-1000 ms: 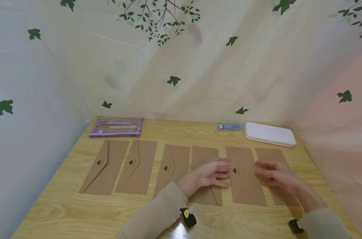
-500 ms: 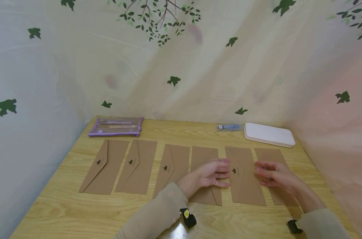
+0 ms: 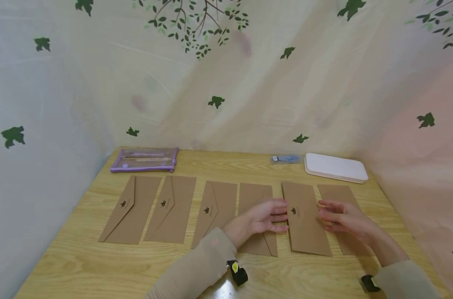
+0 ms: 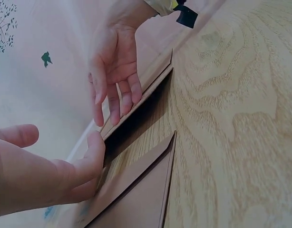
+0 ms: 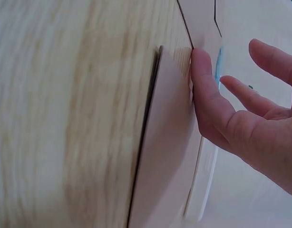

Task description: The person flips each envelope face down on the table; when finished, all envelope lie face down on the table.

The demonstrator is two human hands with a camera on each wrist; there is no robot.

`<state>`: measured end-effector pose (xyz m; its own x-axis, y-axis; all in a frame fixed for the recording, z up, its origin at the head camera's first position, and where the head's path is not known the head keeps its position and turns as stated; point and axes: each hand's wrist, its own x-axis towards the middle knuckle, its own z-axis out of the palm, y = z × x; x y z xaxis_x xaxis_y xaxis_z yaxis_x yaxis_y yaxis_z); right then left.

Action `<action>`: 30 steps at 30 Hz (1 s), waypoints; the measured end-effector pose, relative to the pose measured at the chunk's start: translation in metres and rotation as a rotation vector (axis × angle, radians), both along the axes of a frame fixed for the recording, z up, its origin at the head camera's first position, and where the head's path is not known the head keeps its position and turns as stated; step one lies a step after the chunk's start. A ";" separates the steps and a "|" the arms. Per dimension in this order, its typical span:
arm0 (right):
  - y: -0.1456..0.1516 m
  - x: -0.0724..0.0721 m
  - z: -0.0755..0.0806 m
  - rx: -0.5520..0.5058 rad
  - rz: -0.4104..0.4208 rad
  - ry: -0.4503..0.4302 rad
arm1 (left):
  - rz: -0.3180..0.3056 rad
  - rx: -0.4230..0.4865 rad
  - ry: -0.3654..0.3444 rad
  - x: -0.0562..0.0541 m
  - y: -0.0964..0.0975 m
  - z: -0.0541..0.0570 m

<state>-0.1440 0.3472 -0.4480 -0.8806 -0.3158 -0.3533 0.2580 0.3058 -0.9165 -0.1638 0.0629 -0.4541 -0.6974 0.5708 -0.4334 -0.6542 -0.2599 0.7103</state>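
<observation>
Clearly, the fifth envelope (image 3: 304,226) from the left sits between the two hands, its left edge standing off the counter (image 3: 80,265) over a dark gap; narrow strips of wood part it from the neighbouring envelopes (image 3: 257,193), and a broader strip runs along the front; at the back left, a purple-trimmed clear pouch (image 3: 144,169) holds slim pens or pencils (image 3: 148,159), while a white case (image 3: 336,167) hides its inside; left hand (image 3: 263,216) and right hand (image 3: 347,218) are spread, fingers extended, fingertips touching the envelope's opposite long edges.

Six envelopes (image 3: 309,224), one pouch (image 3: 143,169), one packet (image 3: 287,159), one case (image 3: 336,167)
</observation>
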 end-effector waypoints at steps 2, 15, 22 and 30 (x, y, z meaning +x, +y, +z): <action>0.000 0.000 0.000 0.000 0.015 0.011 | 0.001 0.001 0.001 0.000 0.001 0.000; -0.020 0.007 0.007 -0.056 0.076 0.018 | -0.034 0.083 -0.006 -0.001 0.001 0.002; -0.030 0.012 0.009 -0.095 0.091 0.030 | -0.047 0.123 0.002 -0.001 0.002 0.003; -0.038 0.015 0.014 -0.134 0.107 0.004 | -0.075 0.113 0.033 0.000 0.001 0.007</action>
<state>-0.1293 0.3096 -0.4337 -0.8407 -0.4518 -0.2985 0.2272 0.2060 -0.9518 -0.1634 0.0638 -0.4473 -0.6639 0.6655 -0.3410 -0.6516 -0.2910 0.7005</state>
